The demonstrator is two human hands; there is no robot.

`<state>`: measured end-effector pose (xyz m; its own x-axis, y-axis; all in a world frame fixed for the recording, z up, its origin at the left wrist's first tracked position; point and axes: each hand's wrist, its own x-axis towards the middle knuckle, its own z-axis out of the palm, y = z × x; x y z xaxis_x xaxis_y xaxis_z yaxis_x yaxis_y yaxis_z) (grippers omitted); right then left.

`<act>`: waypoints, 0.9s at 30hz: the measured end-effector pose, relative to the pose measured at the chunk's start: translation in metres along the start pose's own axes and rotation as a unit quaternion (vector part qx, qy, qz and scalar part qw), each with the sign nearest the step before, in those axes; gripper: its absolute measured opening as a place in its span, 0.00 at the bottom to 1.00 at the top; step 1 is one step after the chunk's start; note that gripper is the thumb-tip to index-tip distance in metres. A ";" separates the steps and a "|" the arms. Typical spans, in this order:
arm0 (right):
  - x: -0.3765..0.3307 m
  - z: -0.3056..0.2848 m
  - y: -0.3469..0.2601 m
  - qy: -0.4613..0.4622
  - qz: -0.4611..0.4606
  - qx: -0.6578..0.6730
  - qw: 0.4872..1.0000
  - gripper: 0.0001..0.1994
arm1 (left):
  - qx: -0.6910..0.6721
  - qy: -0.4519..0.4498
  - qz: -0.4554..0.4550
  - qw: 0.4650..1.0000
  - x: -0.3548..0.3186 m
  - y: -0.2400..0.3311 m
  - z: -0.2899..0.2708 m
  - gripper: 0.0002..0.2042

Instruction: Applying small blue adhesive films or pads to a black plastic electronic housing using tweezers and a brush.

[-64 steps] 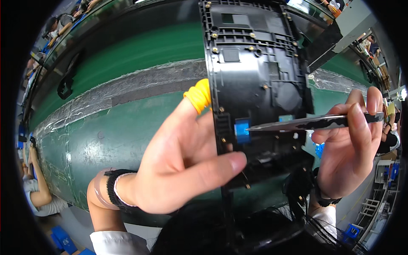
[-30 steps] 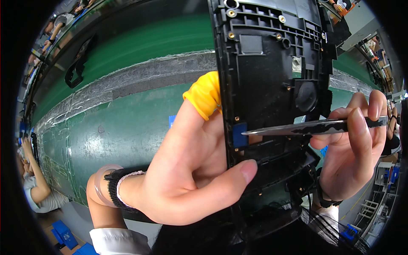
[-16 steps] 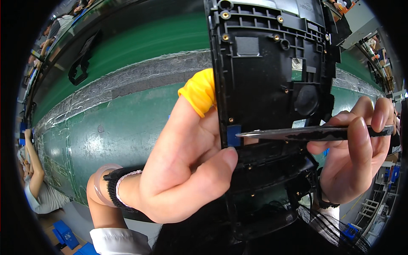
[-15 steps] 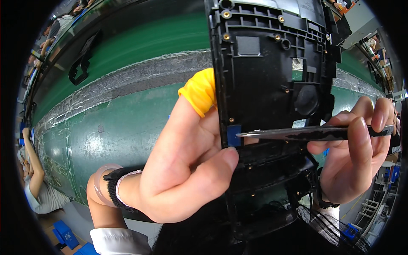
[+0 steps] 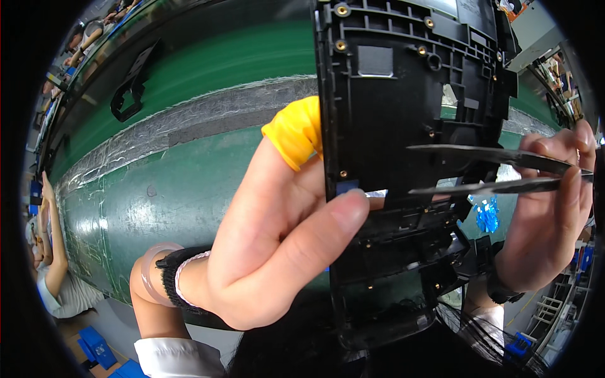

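A long black plastic housing [image 5: 391, 107] with ribs and brass inserts stands upright before me. My left hand [image 5: 283, 233] grips its left edge, a yellow finger cot [image 5: 293, 132] on one finger behind it. The left thumb presses over a small blue patch [image 5: 346, 187] on the housing, covering part of it. Metal tweezers [image 5: 491, 188] are in my right hand [image 5: 548, 195], pinched between thumb and fingers. Their two tips are spread apart over the housing's middle, with nothing between them.
Crumpled blue film [image 5: 487, 214] lies on the green worktable [image 5: 157, 189] to the right. A black plastic frame [image 5: 129, 97] rests on the green belt [image 5: 208, 57] beyond a silver-taped strip [image 5: 138, 135]. Another person's arm [image 5: 55, 233] is at the far left, beside blue bins [image 5: 96, 346].
The tweezers have moved right, off the blue patch, and their tips have spread. My left thumb has slid up onto the patch. The black frame on the belt has shifted right.
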<state>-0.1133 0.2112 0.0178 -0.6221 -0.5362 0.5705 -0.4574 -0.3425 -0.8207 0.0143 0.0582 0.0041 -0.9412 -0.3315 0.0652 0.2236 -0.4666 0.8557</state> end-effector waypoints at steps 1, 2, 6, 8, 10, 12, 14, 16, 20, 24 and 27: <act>0.002 0.004 0.000 -0.003 0.001 -0.100 0.995 0.18 | 0.001 -0.006 0.009 1.000 0.001 -0.001 -0.001 0.25; 0.004 0.010 -0.002 -0.031 -0.008 -0.133 0.991 0.20 | 0.001 -0.012 0.019 1.000 0.002 -0.001 -0.001 0.25; 0.004 0.007 0.000 -0.114 -0.011 -0.131 0.985 0.21 | -0.018 -0.026 -0.002 0.999 0.003 0.000 -0.008 0.24; 0.000 0.011 -0.006 -0.043 0.095 -0.117 0.988 0.21 | 0.131 -0.136 0.104 0.977 0.005 -0.001 -0.017 0.23; 0.001 0.009 -0.009 -0.053 0.091 -0.145 0.984 0.21 | 0.178 -0.141 0.084 0.970 0.002 0.005 -0.022 0.22; 0.001 0.009 -0.009 -0.094 -0.022 -0.220 0.971 0.21 | 0.272 -0.148 0.044 0.950 -0.002 0.014 -0.026 0.22; 0.002 0.016 -0.013 -0.125 0.008 -0.149 0.981 0.21 | 0.361 -0.154 0.003 0.920 -0.004 0.020 -0.029 0.21; -0.005 0.016 -0.016 -0.071 -0.015 -0.233 0.970 0.21 | 0.372 -0.158 -0.001 0.915 -0.008 0.025 -0.030 0.21; -0.007 0.021 -0.021 -0.071 -0.018 -0.267 0.961 0.21 | 0.403 -0.175 -0.032 0.898 -0.011 0.031 -0.034 0.21; -0.009 0.027 -0.025 -0.053 -0.008 -0.275 0.960 0.20 | 0.405 -0.176 -0.055 0.895 -0.014 0.036 -0.034 0.20; -0.010 0.033 -0.029 -0.050 0.001 -0.282 0.958 0.20 | 0.435 -0.162 -0.048 0.884 -0.016 0.038 -0.033 0.20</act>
<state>-0.0730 0.2013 0.0342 -0.5722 -0.6169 0.5404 -0.7448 0.1150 -0.6573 0.0464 0.0183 0.0187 -1.0000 -0.0069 -0.0066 -0.0088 0.3751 0.9270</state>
